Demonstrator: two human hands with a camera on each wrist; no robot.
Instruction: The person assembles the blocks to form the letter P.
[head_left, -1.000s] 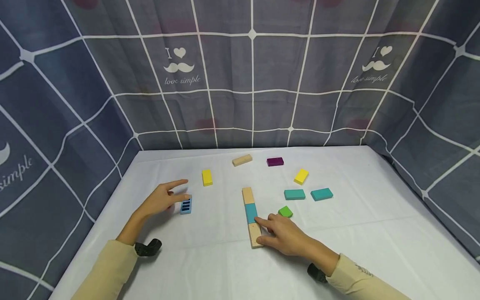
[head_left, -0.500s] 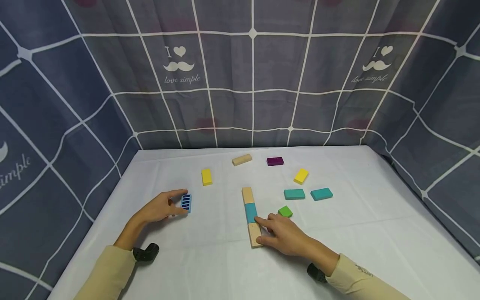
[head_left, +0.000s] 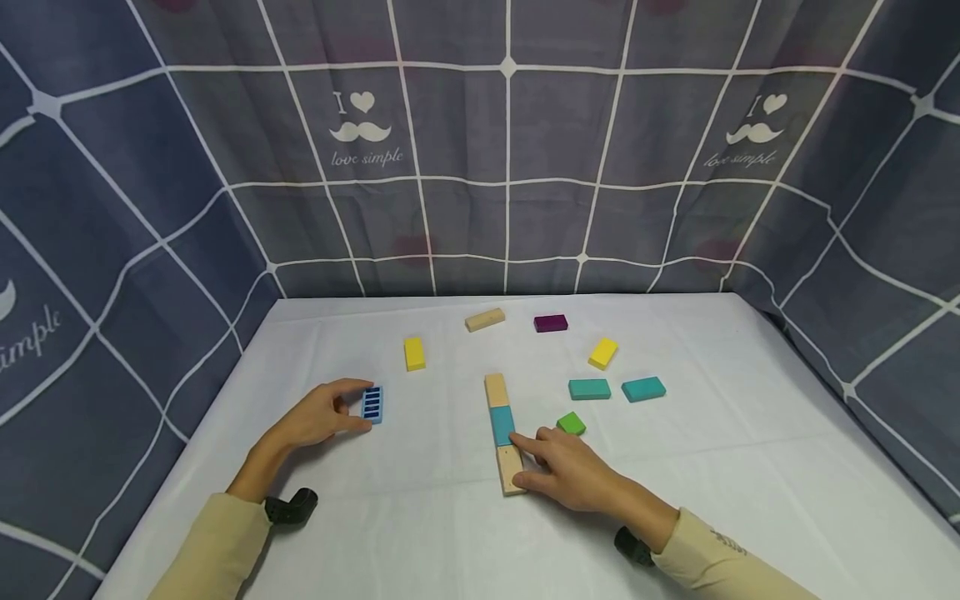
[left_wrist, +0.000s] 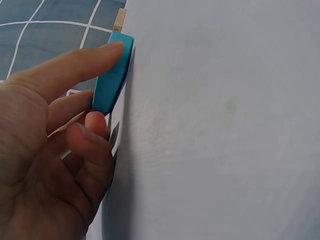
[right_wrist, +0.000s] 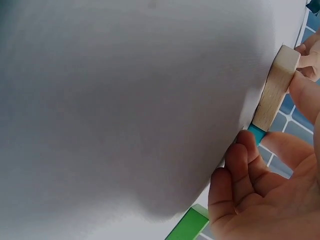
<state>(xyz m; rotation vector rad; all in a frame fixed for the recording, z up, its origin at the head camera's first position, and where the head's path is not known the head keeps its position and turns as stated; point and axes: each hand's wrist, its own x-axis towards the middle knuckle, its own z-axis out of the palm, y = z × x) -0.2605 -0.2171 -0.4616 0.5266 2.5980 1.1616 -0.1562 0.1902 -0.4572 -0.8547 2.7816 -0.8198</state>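
Wood is nearest to us: the near plank lies flat on the white table. The right hand touches this plank with the thumb, and with the index finger the blue block just beyond it. Both fingers are on the same long side, apart and not pinching, so we think that they only steady the row and guide its line. The green block lies just beside this hand, clear of the fingertips.

At left, the left hand has its index finger and thumb at the two short ends of the marked block, in a narrow pinch. We suppose that this grip leaves the long sides free, and the face with dark marks is visible from above. Back in the row, the far plank continues after the blue block, end to end, with no gap that we can notice.

Farther away, two teal blocks lie apart at right, and two yellow blocks stand on opposite sides of the row. Last come the purple block and the pale block, close before the curtain. These look simply scattered, outside the row.
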